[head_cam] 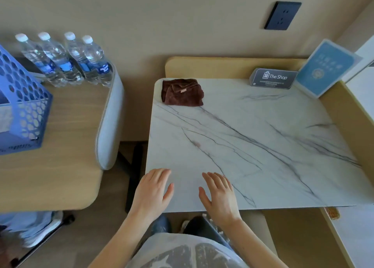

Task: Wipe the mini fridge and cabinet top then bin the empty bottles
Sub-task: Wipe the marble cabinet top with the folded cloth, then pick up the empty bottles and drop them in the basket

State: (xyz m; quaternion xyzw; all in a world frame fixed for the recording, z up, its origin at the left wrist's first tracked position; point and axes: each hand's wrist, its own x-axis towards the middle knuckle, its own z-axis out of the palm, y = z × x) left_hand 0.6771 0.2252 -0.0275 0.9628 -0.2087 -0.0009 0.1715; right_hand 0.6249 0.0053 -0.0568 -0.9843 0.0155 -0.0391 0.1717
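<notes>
Resting both empty hands, left hand (152, 193) and right hand (219, 195), flat and spread on the marble counter (253, 146).
Brown cloth (182, 92) lies folded at the counter's far-left corner; reaching there first seems best. Bottles (66, 59) stand well left of the counter.

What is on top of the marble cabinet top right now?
On the marble top: a folded brown cloth at the far left corner, a dark "The Shop" sign and a blue card at the back right. Both open hands are at the near edge. What the cloth covers is hidden.
</notes>
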